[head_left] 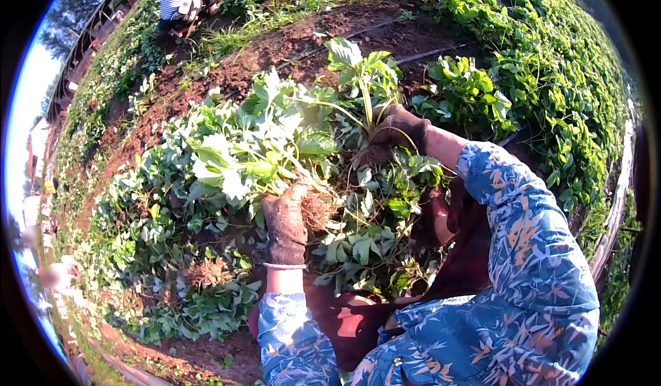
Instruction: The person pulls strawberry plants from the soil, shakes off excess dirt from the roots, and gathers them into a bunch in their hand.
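Note:
Dirty gloves cover both hands. My left hand (285, 224) is closed round a bunch of leafy seedlings (258, 148), whose tangled brown roots (318, 210) stick out on the right side of the fist. To the right and a little farther off, my right hand (399, 128) grips a single leafy seedling (366, 83) near its base, with thin roots hanging below the glove. The fingers of that hand are partly hidden. Beneath both hands lies a heap of loose green plants (361, 245). Another root clump (208, 273) shows among the leaves at the lower left.
Dense rows of green plants (551, 90) grow on the right. Bare reddish soil (275, 45) stretches beyond my hands, crossed by a thin dark line. At the far left, a person in a striped top (180, 0) crouches among plants. A pale strip (616, 193) edges the right side.

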The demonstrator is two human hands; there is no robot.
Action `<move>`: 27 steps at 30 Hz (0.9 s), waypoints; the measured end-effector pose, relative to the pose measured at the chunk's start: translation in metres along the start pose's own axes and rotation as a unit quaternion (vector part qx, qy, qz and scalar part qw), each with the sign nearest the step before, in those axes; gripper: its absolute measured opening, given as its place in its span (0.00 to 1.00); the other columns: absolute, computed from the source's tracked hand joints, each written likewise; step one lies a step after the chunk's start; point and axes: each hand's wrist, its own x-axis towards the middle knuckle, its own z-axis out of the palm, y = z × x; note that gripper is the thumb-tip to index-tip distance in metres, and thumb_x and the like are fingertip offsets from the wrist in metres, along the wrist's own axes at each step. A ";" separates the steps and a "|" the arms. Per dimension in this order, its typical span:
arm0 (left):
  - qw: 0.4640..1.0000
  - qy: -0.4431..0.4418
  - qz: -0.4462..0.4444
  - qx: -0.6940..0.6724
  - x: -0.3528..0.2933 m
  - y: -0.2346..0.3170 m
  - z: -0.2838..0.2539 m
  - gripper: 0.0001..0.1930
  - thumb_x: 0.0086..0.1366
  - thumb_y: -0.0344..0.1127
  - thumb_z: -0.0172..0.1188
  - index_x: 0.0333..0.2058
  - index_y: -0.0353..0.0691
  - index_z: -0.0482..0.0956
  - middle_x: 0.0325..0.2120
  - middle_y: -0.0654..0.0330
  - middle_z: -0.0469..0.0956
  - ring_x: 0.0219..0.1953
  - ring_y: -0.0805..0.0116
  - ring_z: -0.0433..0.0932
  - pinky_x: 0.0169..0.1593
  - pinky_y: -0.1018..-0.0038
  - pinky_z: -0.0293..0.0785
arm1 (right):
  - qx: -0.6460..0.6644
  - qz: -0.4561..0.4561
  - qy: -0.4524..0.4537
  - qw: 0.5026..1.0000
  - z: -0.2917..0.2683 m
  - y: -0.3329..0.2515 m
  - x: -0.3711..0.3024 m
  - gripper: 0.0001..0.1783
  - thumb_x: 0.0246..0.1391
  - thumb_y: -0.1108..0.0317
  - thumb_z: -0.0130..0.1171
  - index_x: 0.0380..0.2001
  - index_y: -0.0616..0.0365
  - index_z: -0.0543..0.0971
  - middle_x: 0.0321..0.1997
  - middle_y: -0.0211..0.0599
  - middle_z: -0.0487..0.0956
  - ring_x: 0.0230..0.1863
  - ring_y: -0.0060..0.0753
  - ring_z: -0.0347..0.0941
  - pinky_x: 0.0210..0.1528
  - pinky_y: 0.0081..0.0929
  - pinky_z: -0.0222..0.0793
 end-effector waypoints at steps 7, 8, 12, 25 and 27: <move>0.980 0.196 0.028 0.016 0.007 0.025 0.000 0.08 0.49 0.23 0.63 0.30 0.29 0.79 0.26 0.58 0.78 0.25 0.68 0.77 0.31 0.74 0.77 | 0.026 -0.017 -0.038 0.999 -0.014 -0.009 -0.011 0.10 0.44 0.69 0.66 0.32 0.62 0.82 0.25 0.29 0.80 0.27 0.17 0.73 0.31 0.22 0.71; 0.983 0.182 -0.008 -0.009 0.004 0.029 0.003 0.08 0.50 0.24 0.64 0.31 0.30 0.79 0.26 0.58 0.78 0.23 0.68 0.77 0.28 0.73 0.78 | -0.018 -0.026 -0.034 0.999 -0.009 -0.015 -0.012 0.11 0.44 0.69 0.66 0.32 0.61 0.83 0.25 0.29 0.80 0.27 0.16 0.73 0.31 0.22 0.71; 0.997 0.037 -0.040 -0.045 -0.004 0.031 0.032 0.16 0.55 0.25 0.64 0.45 0.33 0.78 0.35 0.58 0.81 0.30 0.71 0.78 0.35 0.73 0.78 | -0.086 -0.086 -0.049 0.991 0.023 -0.041 -0.014 0.09 0.41 0.69 0.66 0.25 0.63 0.81 0.20 0.34 0.79 0.23 0.20 0.73 0.27 0.26 0.69; 0.983 0.155 -0.061 -0.070 0.005 0.005 0.039 0.12 0.57 0.29 0.65 0.40 0.35 0.78 0.34 0.61 0.79 0.32 0.68 0.79 0.36 0.69 0.81 | -0.093 -0.181 0.065 0.977 0.079 -0.041 -0.020 0.11 0.49 0.66 0.55 0.27 0.65 0.80 0.22 0.45 0.79 0.24 0.35 0.78 0.29 0.31 0.74; 0.982 0.146 -0.036 -0.115 0.005 0.012 0.029 0.12 0.57 0.30 0.65 0.40 0.36 0.78 0.33 0.61 0.79 0.30 0.69 0.79 0.32 0.70 0.81 | 0.231 0.087 0.093 0.965 0.067 -0.041 -0.014 0.12 0.53 0.66 0.54 0.26 0.63 0.81 0.21 0.40 0.79 0.22 0.32 0.78 0.24 0.28 0.75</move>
